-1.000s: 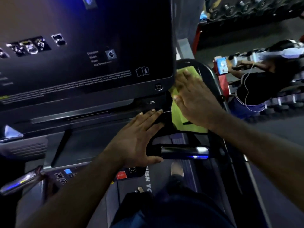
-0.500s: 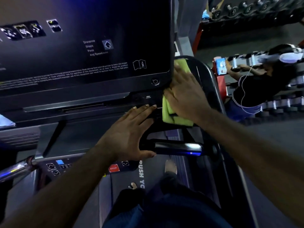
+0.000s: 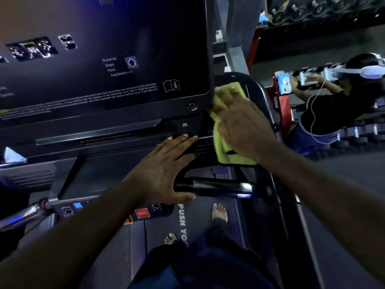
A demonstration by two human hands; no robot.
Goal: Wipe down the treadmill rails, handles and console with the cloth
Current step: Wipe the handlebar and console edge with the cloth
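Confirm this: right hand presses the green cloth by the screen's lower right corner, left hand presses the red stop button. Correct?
No. The left hand is off the stop button; it rests flat on the console above it, fingers straight. The head view shows this. The right hand does press the cloth by the screen's lower right corner.

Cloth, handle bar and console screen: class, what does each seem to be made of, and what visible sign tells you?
Cloth: soft fabric, perhaps microfibre; matt yellow-green, it folds and drapes.
Handle bar: likely polished metal; sharp bright reflections.
Console screen: glass or glossy plastic; smooth, dark, faint sheen.
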